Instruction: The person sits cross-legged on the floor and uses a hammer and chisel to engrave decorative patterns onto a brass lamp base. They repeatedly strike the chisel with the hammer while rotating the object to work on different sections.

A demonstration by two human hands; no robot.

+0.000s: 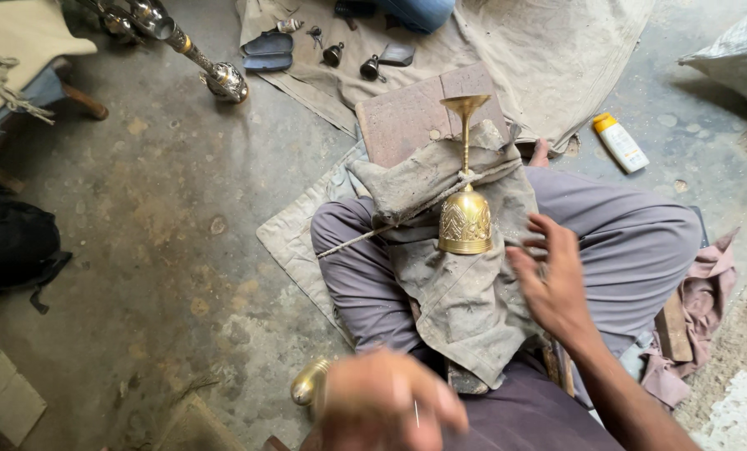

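One small rounded brass piece (308,382) is gripped in the blurred left hand (383,402), fingers curled shut. Nothing is held by the right hand (554,276), fingers spread, just beside the engraved brass bell-shaped goblet piece (465,209) tied on dusty grey cloth (465,301) over the lap. Farther off, a white bottle with yellow cap (620,142) is seen lying on the concrete floor (156,217).

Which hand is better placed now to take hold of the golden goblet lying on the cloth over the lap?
Probably the right hand. It is open and hovers just beside the goblet. The left hand is lower, blurred, and seems closed on a brass piece, so it is less free.
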